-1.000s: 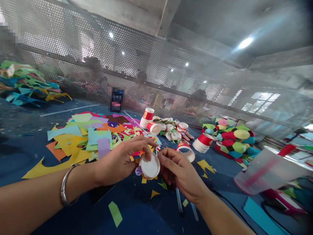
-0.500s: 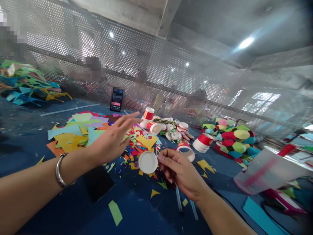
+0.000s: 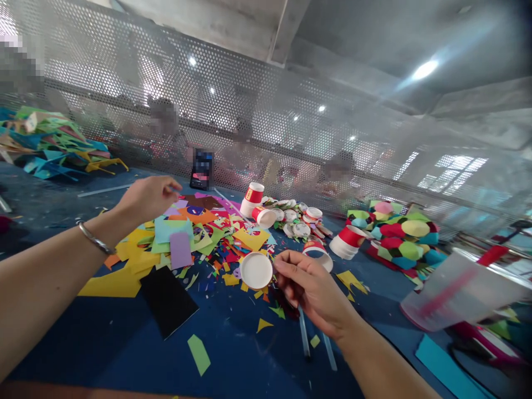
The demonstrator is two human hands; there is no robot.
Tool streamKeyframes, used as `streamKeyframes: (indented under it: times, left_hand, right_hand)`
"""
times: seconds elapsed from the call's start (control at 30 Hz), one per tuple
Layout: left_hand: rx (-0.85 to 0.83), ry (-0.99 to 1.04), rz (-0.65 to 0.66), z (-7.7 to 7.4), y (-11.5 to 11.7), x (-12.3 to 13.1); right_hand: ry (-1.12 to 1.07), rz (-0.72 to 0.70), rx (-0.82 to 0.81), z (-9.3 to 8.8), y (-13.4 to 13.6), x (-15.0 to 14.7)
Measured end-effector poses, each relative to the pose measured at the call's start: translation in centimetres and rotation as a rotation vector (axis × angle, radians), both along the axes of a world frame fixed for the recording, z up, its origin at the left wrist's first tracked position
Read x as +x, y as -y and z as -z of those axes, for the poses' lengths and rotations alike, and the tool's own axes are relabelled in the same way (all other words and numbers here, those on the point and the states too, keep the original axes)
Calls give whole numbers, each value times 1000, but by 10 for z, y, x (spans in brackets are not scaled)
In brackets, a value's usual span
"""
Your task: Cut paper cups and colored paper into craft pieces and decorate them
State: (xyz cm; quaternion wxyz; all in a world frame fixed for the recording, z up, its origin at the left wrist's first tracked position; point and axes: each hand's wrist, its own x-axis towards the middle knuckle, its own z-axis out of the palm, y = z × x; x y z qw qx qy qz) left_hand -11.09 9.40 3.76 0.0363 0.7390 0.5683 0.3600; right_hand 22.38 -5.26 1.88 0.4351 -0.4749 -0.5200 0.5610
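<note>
Pinching white disc (image 3: 256,271) edgewise in right hand (image 3: 308,285). Could slip from scant contact (no seeing inside curled left hand (image 3: 146,197))

No legible text, paper cup (image 3: 255,194) marking too small, phone (image 3: 201,169) screen pixelated

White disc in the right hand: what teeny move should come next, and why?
Perhaps lower the left hand to the coloured paper and take one piece: it's near that paper, while the right hand holds the white disc, its visible face bare.
</note>
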Motion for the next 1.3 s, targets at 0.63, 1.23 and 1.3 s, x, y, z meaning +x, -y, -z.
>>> streamKeyframes:
  times: [0.63,1.23,1.3]
  left_hand:
    - [76,-11,270,19,23,51]
    - [-14,187,293,21,14,42]
    - [0,169,288,22,12,42]
  right_hand:
    - [748,51,444,2,-1,2]
    - [1013,-115,442,-15,-12,49]
    - [1095,-178,426,-16,-10,49]
